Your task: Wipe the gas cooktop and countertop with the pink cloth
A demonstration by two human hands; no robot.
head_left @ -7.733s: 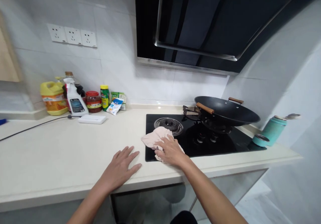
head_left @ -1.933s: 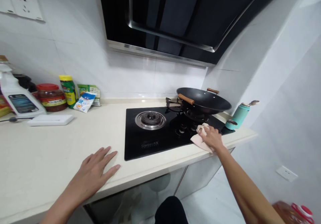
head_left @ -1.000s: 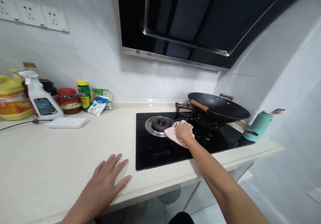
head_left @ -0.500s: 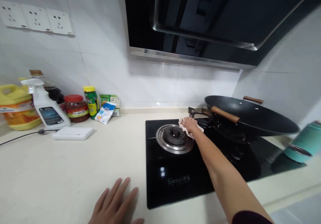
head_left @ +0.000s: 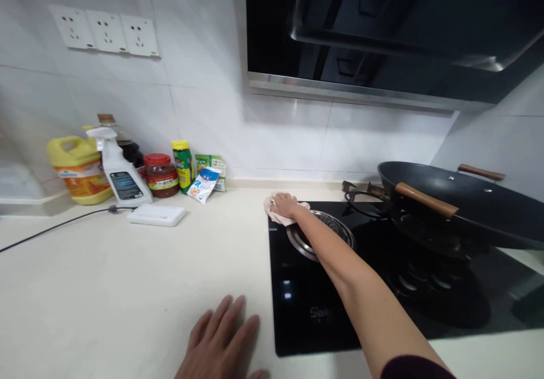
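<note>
My right hand (head_left: 284,204) presses a pale pink cloth (head_left: 278,218) onto the back left corner of the black glass gas stove (head_left: 306,322), its fingers closed over the cloth. Part of the cloth reaches past the glass onto the countertop (head_left: 127,288). Under my right forearm lies the round metal burner (head_left: 340,227), partly covered from view. My left hand (head_left: 223,339) rests flat on the countertop by the stove's front left corner, fingers spread and holding nothing.
A large black wok (head_left: 459,203) with wooden handles stands over the right burner, beside a loose pan support (head_left: 365,197). Along the wall are a spray bottle (head_left: 123,175), a yellow jug (head_left: 83,169), a red-lidded jar (head_left: 160,176) and a white box (head_left: 157,214). A range hood (head_left: 374,39) hangs above.
My right hand has moved the cloth leftward, from the burner's right side to the stove's back left corner. The view has turned left. My left hand stays flat on the countertop.
</note>
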